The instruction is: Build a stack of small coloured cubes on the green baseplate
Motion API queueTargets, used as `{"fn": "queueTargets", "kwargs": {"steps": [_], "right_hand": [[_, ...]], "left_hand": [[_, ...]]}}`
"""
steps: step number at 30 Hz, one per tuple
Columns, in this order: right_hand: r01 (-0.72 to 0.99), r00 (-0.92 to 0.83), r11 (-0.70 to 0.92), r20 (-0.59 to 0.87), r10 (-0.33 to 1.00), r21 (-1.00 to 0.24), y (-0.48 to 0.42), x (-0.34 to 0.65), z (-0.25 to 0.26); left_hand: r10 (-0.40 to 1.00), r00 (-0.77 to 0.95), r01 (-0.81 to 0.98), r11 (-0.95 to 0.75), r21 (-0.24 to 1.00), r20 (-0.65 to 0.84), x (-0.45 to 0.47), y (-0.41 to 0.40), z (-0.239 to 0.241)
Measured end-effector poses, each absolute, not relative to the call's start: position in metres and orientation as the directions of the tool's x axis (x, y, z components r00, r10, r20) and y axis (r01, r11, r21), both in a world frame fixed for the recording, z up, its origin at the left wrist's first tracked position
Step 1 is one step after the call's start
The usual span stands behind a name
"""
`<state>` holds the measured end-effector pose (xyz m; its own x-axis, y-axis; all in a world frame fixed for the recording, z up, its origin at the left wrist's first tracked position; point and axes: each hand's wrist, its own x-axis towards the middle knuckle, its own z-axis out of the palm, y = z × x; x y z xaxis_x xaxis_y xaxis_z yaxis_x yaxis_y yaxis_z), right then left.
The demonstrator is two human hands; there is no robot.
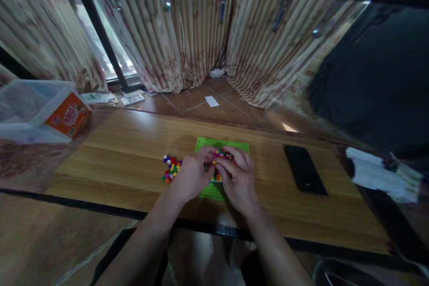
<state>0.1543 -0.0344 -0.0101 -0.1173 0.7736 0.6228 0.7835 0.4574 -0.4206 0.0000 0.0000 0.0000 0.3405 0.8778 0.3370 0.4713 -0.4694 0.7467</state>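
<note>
A green studded baseplate [234, 146] lies at the middle of the wooden table [127, 152]. A cluster of small coloured bricks [224, 155] stands on it, partly hidden by my fingers. My left hand [192, 175] and my right hand [238, 178] meet over that cluster, fingertips pinched on the bricks. Which single brick each hand holds is hidden. Just left of my left hand, a loose pile of small coloured bricks [171, 168] sits on the wood.
A black phone [304, 170] lies flat to the right of the baseplate. A clear plastic box [30, 109] with an orange label stands at the far left. White cloth [378, 173] rests at the right edge. Curtains hang behind the table.
</note>
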Motion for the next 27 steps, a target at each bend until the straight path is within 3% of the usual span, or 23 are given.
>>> {"fn": "queueTargets", "kwargs": {"steps": [20,27], "right_hand": [[0.847,0.0,0.3,0.563,0.826,-0.439,-0.0344,0.1547,-0.0147],[0.836,0.052,0.264,0.548,0.835,-0.482,-0.0361,0.1533,-0.0159]], "left_hand": [[0.902,0.296,0.523,-0.429,0.737,0.315,0.005,-0.0039,0.0045],[0.89,0.355,0.574,-0.45,0.685,0.288,-0.003,-0.005,0.0095]]}}
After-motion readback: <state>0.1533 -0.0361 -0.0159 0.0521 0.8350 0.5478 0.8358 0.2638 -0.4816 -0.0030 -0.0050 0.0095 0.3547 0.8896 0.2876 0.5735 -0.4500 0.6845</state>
